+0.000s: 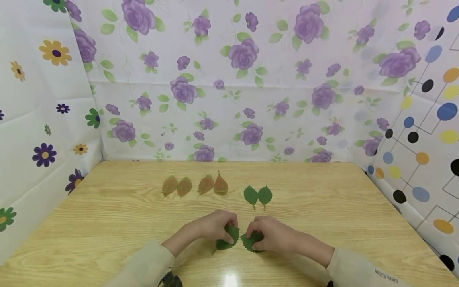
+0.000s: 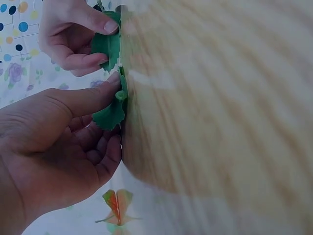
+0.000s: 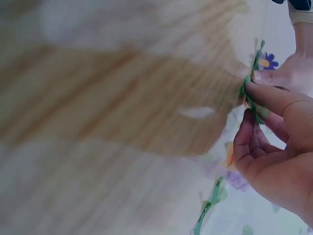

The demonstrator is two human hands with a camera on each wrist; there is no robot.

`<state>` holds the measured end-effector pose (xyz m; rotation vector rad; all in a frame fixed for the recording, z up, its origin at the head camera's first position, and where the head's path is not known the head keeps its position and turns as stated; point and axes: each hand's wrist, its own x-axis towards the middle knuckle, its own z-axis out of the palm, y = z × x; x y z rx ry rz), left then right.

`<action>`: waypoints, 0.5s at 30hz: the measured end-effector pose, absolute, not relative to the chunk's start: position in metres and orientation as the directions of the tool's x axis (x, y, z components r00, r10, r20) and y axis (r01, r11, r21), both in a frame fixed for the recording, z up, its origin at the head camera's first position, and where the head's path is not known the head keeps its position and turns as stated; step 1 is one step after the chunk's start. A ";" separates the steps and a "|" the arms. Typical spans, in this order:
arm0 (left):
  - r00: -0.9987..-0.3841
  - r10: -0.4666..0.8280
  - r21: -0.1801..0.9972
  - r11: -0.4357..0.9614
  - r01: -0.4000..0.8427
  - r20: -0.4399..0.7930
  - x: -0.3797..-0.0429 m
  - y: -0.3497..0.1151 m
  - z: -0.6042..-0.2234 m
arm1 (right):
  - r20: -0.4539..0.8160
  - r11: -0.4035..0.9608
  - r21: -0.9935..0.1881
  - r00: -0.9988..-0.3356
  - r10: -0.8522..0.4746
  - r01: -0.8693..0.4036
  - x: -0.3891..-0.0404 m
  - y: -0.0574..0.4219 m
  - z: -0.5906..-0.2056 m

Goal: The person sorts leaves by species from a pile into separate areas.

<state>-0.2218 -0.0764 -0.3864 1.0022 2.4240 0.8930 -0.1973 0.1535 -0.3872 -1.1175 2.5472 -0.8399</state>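
Observation:
Two green leaves lie side by side at the front middle of the wooden table (image 1: 107, 223). My left hand (image 1: 229, 228) pinches the left green leaf (image 1: 228, 238); in the left wrist view its thumb (image 2: 105, 88) presses that leaf (image 2: 110, 116). My right hand (image 1: 253, 235) pinches the right green leaf (image 1: 250, 241), which the left wrist view shows (image 2: 107, 45) between thumb and fingers. In the right wrist view that leaf (image 3: 251, 93) appears edge-on at my right fingertips (image 3: 252, 90). The two hands nearly touch.
Behind the hands a row of leaves lies on the table: two brownish ones (image 1: 177, 186), two reddish-brown ones (image 1: 213, 185) and two green ones (image 1: 258, 195). Flowered sheets (image 1: 229, 79) wall the table at the back and both sides.

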 end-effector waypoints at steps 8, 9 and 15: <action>-0.648 0.761 0.675 0.496 0.546 -0.036 -0.223 -0.078 -0.389 | 0.047 0.539 -0.614 -0.708 -0.704 -0.577 -0.210 0.166 -0.366; -0.645 0.764 0.672 0.493 0.552 -0.030 -0.223 -0.078 -0.390 | 0.064 0.539 -0.607 -0.712 -0.699 -0.584 -0.213 0.169 -0.363; -0.646 0.763 0.660 0.494 0.567 -0.017 -0.224 -0.078 -0.392 | 0.131 0.571 -0.596 -0.770 -0.625 -0.565 -0.230 0.186 -0.355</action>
